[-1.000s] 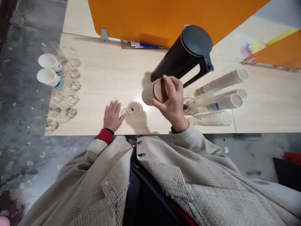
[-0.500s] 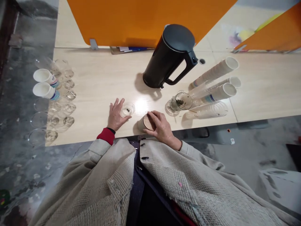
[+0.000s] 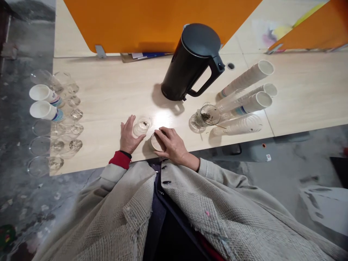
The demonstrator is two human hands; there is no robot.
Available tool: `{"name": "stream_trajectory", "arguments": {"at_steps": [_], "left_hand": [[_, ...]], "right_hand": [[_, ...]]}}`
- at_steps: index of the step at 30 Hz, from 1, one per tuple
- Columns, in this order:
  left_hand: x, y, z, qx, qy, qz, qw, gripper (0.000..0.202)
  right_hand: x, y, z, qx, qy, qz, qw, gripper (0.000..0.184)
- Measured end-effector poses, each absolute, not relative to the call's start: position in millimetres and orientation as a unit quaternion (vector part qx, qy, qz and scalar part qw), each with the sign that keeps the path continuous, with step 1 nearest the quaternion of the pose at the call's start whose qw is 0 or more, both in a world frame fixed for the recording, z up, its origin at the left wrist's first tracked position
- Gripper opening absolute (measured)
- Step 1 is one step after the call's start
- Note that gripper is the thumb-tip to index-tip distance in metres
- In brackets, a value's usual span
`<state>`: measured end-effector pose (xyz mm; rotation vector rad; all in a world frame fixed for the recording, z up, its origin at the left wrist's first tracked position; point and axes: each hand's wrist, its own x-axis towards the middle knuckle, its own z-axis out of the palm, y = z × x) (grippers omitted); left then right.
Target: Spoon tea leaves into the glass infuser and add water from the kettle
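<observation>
My left hand [image 3: 129, 135] is open, thumb and fingers apart, curved around the left side of a small clear plastic cup [image 3: 141, 127]. A few dark bits lie in that cup's bottom; whether my fingers touch its wall I cannot tell. Just right of it, near the table's front edge, my right hand [image 3: 175, 148] grips the rim of a round canister [image 3: 157, 142] from above. The canister's top looks light brown and partly covered by my fingers. Farther right, a ribbed glass [image 3: 210, 116] holds dark dried leaves, and a thin stick lies beside it.
A black electric kettle [image 3: 178, 72] stands behind my hands, before an orange partition [image 3: 157, 25]. To the right are stacked paper cups [image 3: 241, 81] and stacked clear cups [image 3: 235, 125]. Several clear cups [image 3: 40, 145] and two paper cups [image 3: 43, 100] stand along the table's left edge.
My right hand and the canister have moved left, closer to the clear cup. My left hand stays around the cup's left side. The whole view has shifted slightly.
</observation>
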<state>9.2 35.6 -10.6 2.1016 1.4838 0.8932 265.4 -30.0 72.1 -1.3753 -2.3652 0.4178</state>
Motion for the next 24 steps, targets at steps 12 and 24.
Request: {"name": "stream_trajectory", "arguments": {"at_steps": [12,24], "left_hand": [[-4.0,-27.7,-9.3,0.795,0.447,0.291,0.288,0.111],[10.4,-21.6,-29.7,0.789,0.485,0.272,0.259,0.09]], "right_hand": [[218.7,-22.4,67.0,-0.486,-0.849,0.156,0.138,0.1],[216.1,-21.0,48.3,-0.481,-0.821,0.191,0.24,0.094]]}}
